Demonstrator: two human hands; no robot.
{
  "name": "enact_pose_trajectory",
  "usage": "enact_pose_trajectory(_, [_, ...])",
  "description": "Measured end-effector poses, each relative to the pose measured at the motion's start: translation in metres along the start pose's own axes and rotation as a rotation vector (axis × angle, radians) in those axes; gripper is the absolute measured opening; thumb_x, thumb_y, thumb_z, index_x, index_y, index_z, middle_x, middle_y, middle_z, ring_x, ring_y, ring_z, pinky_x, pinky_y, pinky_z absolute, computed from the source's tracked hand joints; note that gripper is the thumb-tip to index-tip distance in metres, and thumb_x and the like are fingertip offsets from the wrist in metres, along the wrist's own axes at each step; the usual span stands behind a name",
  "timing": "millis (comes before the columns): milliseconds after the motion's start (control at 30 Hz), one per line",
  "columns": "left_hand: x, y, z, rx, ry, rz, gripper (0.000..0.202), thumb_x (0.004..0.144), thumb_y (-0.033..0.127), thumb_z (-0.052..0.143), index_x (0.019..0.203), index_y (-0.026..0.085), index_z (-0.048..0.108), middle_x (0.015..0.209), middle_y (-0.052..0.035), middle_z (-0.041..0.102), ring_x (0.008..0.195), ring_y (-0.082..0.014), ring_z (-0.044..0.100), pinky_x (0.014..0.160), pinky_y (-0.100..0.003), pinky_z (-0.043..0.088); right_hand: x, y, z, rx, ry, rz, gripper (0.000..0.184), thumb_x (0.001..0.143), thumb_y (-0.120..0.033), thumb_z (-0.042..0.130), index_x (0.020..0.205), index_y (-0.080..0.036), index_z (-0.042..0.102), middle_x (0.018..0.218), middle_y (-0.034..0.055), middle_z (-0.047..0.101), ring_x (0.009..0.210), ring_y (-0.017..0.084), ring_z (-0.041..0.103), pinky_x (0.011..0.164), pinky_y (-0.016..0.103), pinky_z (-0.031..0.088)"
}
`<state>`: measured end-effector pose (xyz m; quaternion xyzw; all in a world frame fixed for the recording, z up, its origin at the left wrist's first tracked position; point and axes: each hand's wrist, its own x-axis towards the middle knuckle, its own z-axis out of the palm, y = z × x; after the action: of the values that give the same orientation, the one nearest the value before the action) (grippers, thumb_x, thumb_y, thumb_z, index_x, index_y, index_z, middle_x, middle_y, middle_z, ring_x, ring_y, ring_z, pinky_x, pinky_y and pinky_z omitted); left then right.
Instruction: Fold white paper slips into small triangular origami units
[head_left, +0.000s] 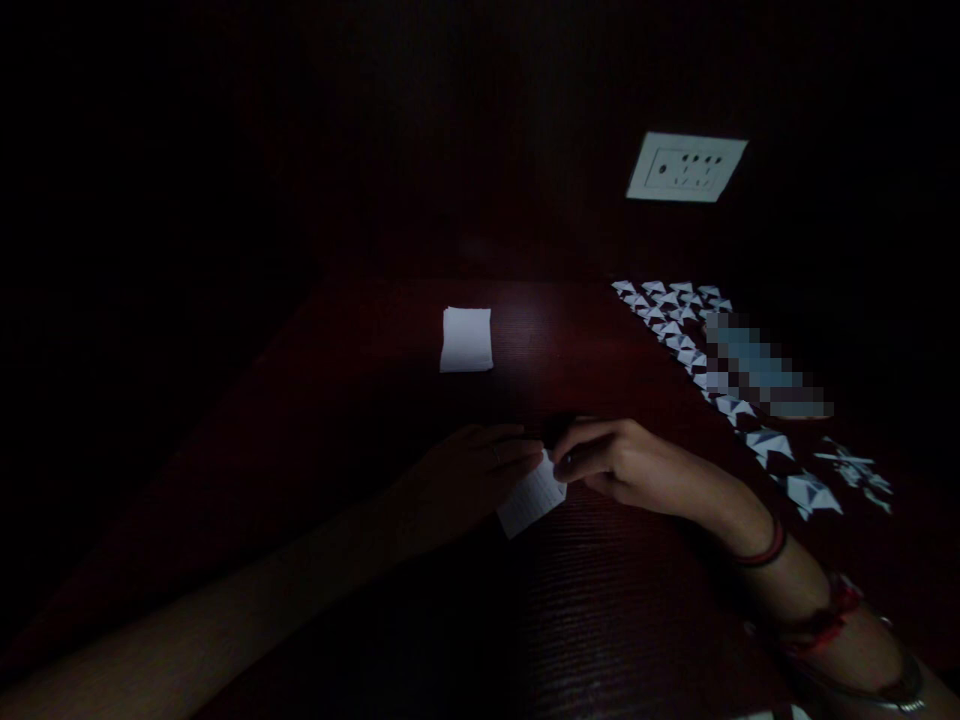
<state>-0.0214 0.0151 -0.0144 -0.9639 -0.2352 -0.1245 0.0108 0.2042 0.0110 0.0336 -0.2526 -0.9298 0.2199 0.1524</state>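
A small sheet of white paper (534, 503) with faint lines or writing lies on the dark reddish table, set at a slant between my hands. Stretched out flat, the fingers of my left hand (476, 468) rest over its upper left part, a ring on one of them. My right hand (616, 460) has its thumb and fingers pinched at the sheet's upper right corner, which they partly hide. Farther back lies a stack of square white papers (466, 341), apart from both hands.
Several folded paper pieces (769, 443) stand in rows along the right. Beside them are a pixelated oblong object (765, 368) and a heap of thin paper scraps (855, 468). A power socket (686, 168) is on the back wall. Most surroundings are dark.
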Motion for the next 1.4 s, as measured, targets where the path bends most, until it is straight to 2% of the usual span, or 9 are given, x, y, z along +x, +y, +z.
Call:
enact_pose_trajectory(300, [-0.001,-0.002,0.001,0.014,-0.044,0.022,0.038,0.085,0.016,0.04,0.122,0.023,0.036,0.126,0.0008,0.041,0.12,-0.0187,0.027,0.094,-0.035,0.028,0.0,0.001,0.002,-0.011,-0.003,0.008,0.025,0.074,0.0,0.045,0.082,-0.014,0.065,0.092,0.0047,0.059,0.087,0.012,0.053,0.079,0.023,0.042])
enact_pose_trajectory(500, [0.0,0.001,-0.006,0.015,-0.066,0.016,0.039,0.084,0.015,0.039,0.122,0.022,0.036,0.126,-0.0009,0.04,0.118,-0.0194,0.029,0.094,-0.035,0.028,-0.001,0.001,0.002,-0.058,0.03,0.068,0.03,0.076,-0.003,0.044,0.097,-0.015,0.061,0.093,0.0044,0.058,0.084,0.012,0.054,0.077,0.024,0.043])
enact_pose_trajectory(800, [-0.001,0.007,-0.01,0.054,-0.06,-0.072,0.041,0.083,0.017,0.041,0.122,0.028,0.035,0.125,0.0028,0.041,0.116,-0.0204,0.029,0.092,-0.036,0.026,-0.001,-0.003,0.005,-0.216,0.011,0.14,0.031,0.078,-0.009,0.044,0.102,-0.021,0.059,0.092,0.0032,0.055,0.082,0.012,0.054,0.074,0.024,0.043])
enact_pose_trajectory(1000, [-0.001,0.008,-0.012,0.108,-0.083,-0.05,0.037,0.085,0.02,0.039,0.122,0.025,0.036,0.124,0.0001,0.041,0.116,-0.0215,0.029,0.091,-0.036,0.026,0.002,-0.005,0.004,-0.269,-0.035,0.133,0.025,0.08,-0.013,0.042,0.097,-0.018,0.06,0.091,0.0044,0.054,0.079,0.013,0.053,0.073,0.025,0.042])
enact_pose_trajectory(1200, [0.001,0.009,-0.016,0.141,-0.097,-0.021,0.036,0.086,0.02,0.039,0.121,0.022,0.035,0.123,-0.0019,0.043,0.11,-0.0188,0.035,0.089,-0.034,0.028,0.0,-0.003,0.006,-0.26,-0.015,0.122,0.028,0.08,-0.014,0.042,0.103,-0.019,0.057,0.091,0.0039,0.053,0.078,0.012,0.053,0.072,0.024,0.042])
enact_pose_trajectory(1400, [0.004,0.011,-0.014,0.137,-0.086,-0.034,0.034,0.085,0.019,0.041,0.119,0.023,0.038,0.121,-0.0011,0.044,0.107,-0.0185,0.038,0.087,-0.033,0.03,0.002,-0.005,0.003,-0.319,-0.043,0.117,0.024,0.081,-0.015,0.042,0.098,-0.018,0.059,0.086,0.0035,0.054,0.074,0.012,0.053,0.069,0.023,0.041])
